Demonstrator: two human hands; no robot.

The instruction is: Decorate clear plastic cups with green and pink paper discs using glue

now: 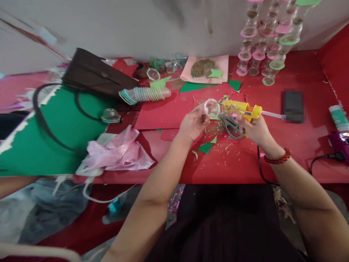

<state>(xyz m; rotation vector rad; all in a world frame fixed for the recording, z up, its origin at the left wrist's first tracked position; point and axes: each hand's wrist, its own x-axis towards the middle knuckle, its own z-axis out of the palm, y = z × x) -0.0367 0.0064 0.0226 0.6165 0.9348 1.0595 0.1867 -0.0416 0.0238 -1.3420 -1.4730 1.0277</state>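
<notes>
My left hand (194, 123) is closed round a small clear plastic cup (212, 107), held on its side with the mouth toward the glue gun. My right hand (253, 128) grips a yellow hot glue gun (241, 108) whose nozzle points left at the cup's rim; a white glue stick pokes out of its back. Grey-handled scissors (231, 127) lie on the red table (234, 163) just under both hands, among green paper scraps (205, 147) and shavings. A red bead bracelet circles my right wrist.
A stack of clear cups (145, 94) lies on its side behind, next to a brown bag (95, 72). Pink plastic (117, 153) and green paper (40, 138) sit left. Hanging cup strings (261, 43), a pink sheet (205, 68), a dark phone (293, 106) and a purple device (340, 142) are right.
</notes>
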